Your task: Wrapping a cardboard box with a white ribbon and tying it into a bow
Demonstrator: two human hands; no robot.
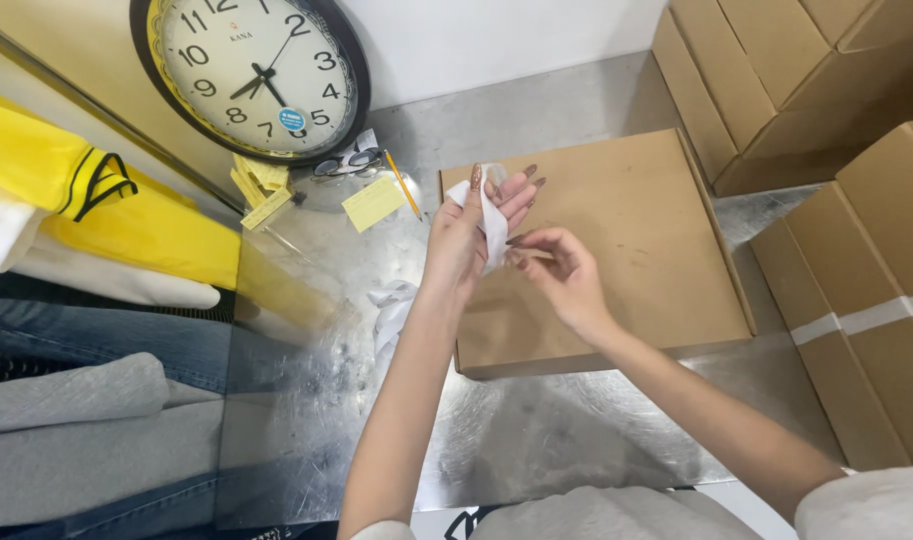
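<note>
two hands over a cardboard box (617, 250), left hand (467, 235) and right hand (562, 275) fingers pinching a white paper strip (494, 225), its lower end hidden

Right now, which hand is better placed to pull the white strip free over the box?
Likely right. The right hand pinches the white strip's lower end with its fingertips, above the flat cardboard box. The left hand has the strip draped over its raised fingers, acting as the holder.
</note>
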